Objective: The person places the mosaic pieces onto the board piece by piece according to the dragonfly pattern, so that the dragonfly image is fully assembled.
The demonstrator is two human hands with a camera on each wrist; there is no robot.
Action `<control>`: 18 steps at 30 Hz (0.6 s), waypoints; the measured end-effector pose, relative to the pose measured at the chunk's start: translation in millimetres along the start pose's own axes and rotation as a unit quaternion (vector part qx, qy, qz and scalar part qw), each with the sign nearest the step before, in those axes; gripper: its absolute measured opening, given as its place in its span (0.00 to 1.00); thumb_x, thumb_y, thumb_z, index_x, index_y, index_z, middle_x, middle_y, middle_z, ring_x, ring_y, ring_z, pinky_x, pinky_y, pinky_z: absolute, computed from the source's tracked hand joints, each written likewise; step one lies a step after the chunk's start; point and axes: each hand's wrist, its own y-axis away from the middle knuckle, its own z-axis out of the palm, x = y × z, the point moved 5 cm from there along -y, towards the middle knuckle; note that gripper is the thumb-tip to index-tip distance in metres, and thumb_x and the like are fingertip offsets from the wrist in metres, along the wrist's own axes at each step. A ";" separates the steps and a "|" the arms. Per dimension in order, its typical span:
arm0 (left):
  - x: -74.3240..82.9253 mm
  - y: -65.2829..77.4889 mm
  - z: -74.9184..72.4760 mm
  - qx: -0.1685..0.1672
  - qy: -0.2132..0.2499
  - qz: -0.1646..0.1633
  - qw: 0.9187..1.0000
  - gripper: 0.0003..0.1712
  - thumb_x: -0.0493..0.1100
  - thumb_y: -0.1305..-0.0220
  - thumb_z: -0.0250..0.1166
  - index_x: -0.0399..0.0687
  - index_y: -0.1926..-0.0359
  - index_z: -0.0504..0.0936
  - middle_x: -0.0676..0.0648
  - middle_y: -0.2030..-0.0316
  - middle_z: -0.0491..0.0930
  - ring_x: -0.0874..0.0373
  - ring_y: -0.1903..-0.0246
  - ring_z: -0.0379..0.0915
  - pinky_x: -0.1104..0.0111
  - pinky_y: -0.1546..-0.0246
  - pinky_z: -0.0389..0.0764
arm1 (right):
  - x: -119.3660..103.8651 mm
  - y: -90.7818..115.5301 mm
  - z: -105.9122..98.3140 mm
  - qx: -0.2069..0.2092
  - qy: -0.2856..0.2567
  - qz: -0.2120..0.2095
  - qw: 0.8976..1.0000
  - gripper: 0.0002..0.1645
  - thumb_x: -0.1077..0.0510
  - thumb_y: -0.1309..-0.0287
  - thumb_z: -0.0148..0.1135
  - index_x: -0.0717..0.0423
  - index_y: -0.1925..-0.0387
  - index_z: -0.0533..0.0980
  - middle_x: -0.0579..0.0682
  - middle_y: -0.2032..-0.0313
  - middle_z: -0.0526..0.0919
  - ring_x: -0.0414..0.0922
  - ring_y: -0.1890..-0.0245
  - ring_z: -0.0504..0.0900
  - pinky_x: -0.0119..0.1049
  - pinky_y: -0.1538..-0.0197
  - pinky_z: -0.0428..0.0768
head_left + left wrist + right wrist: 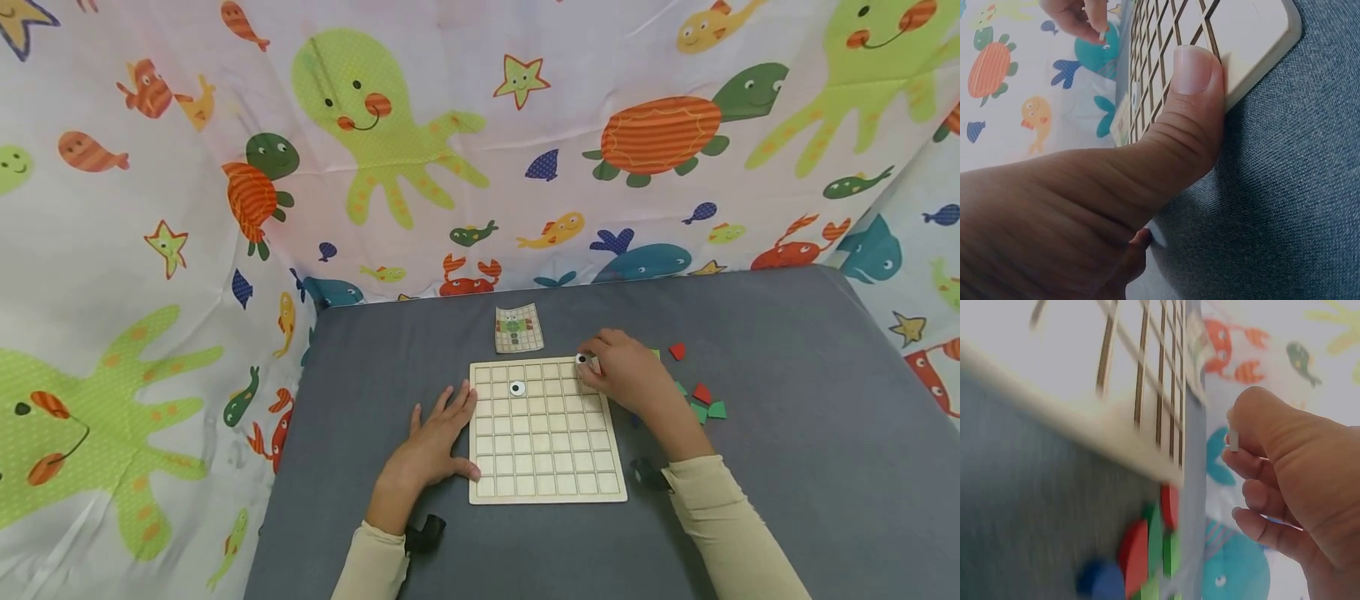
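A pale wooden grid board lies on the grey cloth. My left hand rests along its left side with spread fingers, the thumb over the near left edge. Between thumb and fingertips, my right hand pinches a small white round eye piece with a black pupil, above the board's far right corner. In the right wrist view this eye piece shows edge-on. A matching eye piece sits in a cell of the second row.
Red pieces and green pieces lie loose right of the board, some behind my right forearm. A blue piece shows beside them in the right wrist view. Beyond the board lies a small pattern card. A printed curtain hangs behind.
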 end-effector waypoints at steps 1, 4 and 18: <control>0.5 0.1 -0.4 -0.001 0.001 0.000 1.000 0.73 0.55 0.53 0.83 0.50 0.14 0.49 0.48 0.15 0.42 0.43 0.16 0.34 0.27 0.26 0.37 | -4.1 -1.9 2.2 -0.005 -0.003 0.000 1.000 0.16 0.55 0.34 0.72 0.62 0.50 0.86 0.57 0.54 0.85 0.55 0.53 0.85 0.50 0.56 0.87; 2.2 0.7 -1.7 -0.002 0.003 0.001 1.000 0.72 0.55 0.53 0.83 0.50 0.14 0.50 0.48 0.15 0.42 0.42 0.16 0.34 0.28 0.25 0.37 | -16.3 -7.0 8.8 -0.015 -0.011 -0.008 1.000 0.17 0.54 0.33 0.72 0.62 0.50 0.86 0.56 0.54 0.85 0.54 0.53 0.84 0.47 0.57 0.87; 4.1 1.9 -3.2 -0.002 0.004 -0.005 1.000 0.72 0.54 0.53 0.83 0.50 0.14 0.49 0.48 0.15 0.42 0.42 0.16 0.34 0.29 0.25 0.36 | -49.9 -15.2 35.8 -0.019 -0.016 -0.050 0.998 0.13 0.52 0.34 0.74 0.56 0.54 0.87 0.51 0.56 0.85 0.50 0.54 0.84 0.42 0.58 0.86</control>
